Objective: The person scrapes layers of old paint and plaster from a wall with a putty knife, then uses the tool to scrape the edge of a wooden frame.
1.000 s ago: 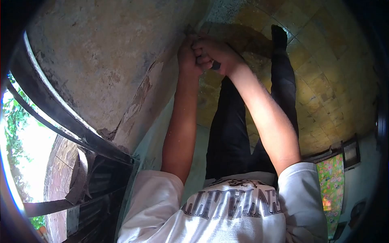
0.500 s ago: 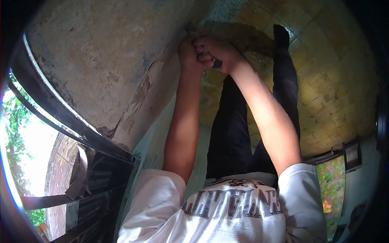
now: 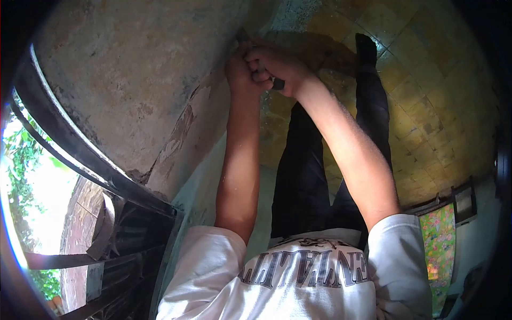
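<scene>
L hand (image 3: 239, 68): closed fist, pressed against the R hand, gripping the upper part of the tool just below its tip.
R hand (image 3: 278, 65): clamped on the tool's dark handle; handle end pokes out under the fist.
Hands: together, touching, both arms stretched out in front.
Tool (image 3: 277, 83): dark, mostly hidden by the 2 fists; tip at the wall, near the corner where wall meets floor. Type: can't tell.
Wall (image 3: 133, 80): stained, paint peeling in patches, left of the hands.
Window (image 3: 69, 160): dark frame w/ bars, lower left, greenery outside.
Floor (image 3: 426, 96): yellowish tiles, worn.
Legs (image 3: 304, 176): black trousers, 1 foot (image 3: 366, 45) on the tiles just right of the hands.
Shirt (image 3: 298, 277): white, dark lettering.
</scene>
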